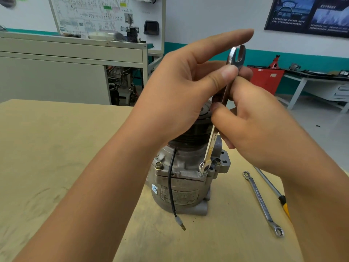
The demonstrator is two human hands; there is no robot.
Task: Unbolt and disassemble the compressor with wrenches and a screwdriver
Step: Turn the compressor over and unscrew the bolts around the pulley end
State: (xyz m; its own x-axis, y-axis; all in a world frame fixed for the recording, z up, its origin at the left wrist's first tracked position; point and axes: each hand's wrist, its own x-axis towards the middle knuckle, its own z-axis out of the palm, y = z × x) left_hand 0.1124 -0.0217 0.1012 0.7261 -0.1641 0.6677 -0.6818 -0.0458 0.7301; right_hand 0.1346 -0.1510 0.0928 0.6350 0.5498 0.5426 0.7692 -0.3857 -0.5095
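Compressor [181, 186] upright, right of tabletop [56, 167] centre. Combination wrench [213, 140] near vertical, ring end on flange bolt [204, 170]. Right grip [260, 125] clamped round shank to turn; left grip [179, 95] pinches top, probably steadying. Ring spanner [262, 203], screwdriver [272, 188] near right edge.

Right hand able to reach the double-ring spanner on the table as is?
Probably, once it lets go: the right hand grips the combination wrench; the double-ring spanner lies uncovered near that forearm, beside the compressor.
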